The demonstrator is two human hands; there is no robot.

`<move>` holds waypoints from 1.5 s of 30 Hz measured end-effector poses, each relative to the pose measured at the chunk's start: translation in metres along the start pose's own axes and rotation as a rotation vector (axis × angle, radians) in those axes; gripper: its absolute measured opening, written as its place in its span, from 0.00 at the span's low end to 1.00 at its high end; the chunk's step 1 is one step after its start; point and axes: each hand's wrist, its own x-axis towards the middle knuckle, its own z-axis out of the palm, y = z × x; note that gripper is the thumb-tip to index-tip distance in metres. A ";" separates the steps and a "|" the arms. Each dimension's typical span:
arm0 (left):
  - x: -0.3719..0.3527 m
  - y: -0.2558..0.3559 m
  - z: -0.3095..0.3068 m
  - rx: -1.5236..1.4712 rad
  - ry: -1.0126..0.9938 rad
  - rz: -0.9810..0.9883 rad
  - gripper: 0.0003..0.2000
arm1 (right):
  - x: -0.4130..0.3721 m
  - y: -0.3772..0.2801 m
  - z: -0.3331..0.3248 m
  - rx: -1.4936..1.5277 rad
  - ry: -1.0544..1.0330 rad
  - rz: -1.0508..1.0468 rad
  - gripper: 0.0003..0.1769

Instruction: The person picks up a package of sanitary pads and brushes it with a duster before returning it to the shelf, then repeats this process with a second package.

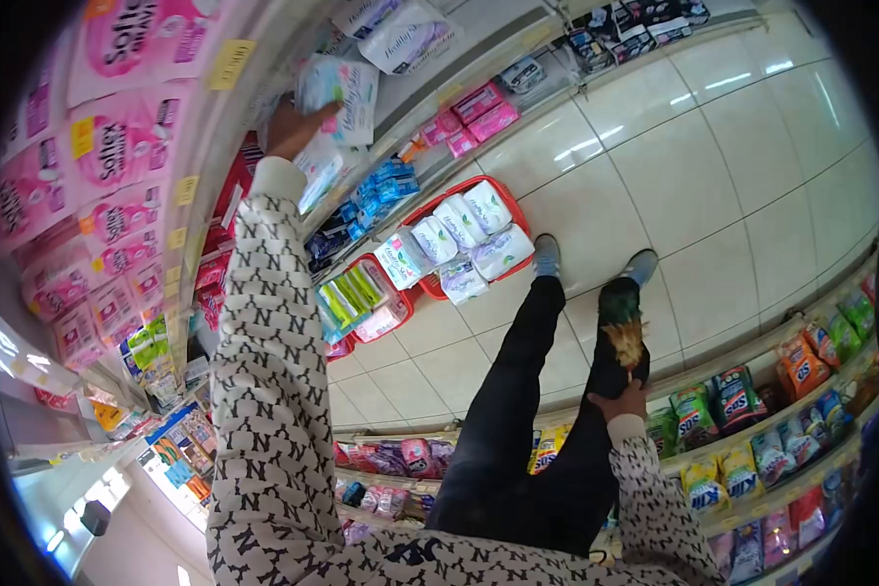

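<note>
My left hand point(299, 127) reaches into the shelf at the upper left, its fingers around a white and pale-blue pack of sanitary pads point(340, 98). Similar white packs point(324, 168) lie just under it. Beside my right leg, my right hand point(619, 401) is closed on a feather duster point(623, 332) with dark green and tan feathers. The duster hangs down toward the floor, and its handle is mostly hidden. On the floor by the shelf, a red basket point(525, 227) holds several white packs of pads point(462, 220).
A second red basket point(400, 314) with green and pink packs stands beside the first. Pink Softex packs point(132, 132) fill the shelf on the left. Blue packs point(386, 190) and pink packs point(479, 115) sit low on the shelf. Detergent bags point(737, 396) line the shelf behind me.
</note>
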 end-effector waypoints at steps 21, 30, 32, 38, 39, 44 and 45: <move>0.183 -0.056 0.019 0.603 0.047 0.715 0.48 | -0.008 -0.007 0.063 0.052 -0.136 0.068 0.52; 0.075 -0.011 0.077 0.532 0.266 0.501 0.29 | -0.004 -0.005 0.059 0.112 -0.134 0.040 0.51; 0.067 -0.010 0.088 0.432 0.057 0.425 0.21 | -0.002 -0.002 0.063 0.100 -0.124 0.037 0.51; 0.118 -0.060 0.119 0.195 0.044 0.515 0.25 | 0.000 0.005 0.070 0.082 -0.080 0.008 0.51; 0.118 -0.059 0.120 0.211 0.052 0.490 0.24 | -0.002 0.002 0.066 0.081 -0.080 0.013 0.51; 0.124 -0.049 0.120 0.178 -0.095 0.531 0.20 | 0.005 0.005 0.073 0.095 -0.125 0.023 0.51; 0.132 -0.054 0.122 0.133 -0.077 0.561 0.19 | 0.007 0.006 0.078 0.090 -0.107 0.014 0.50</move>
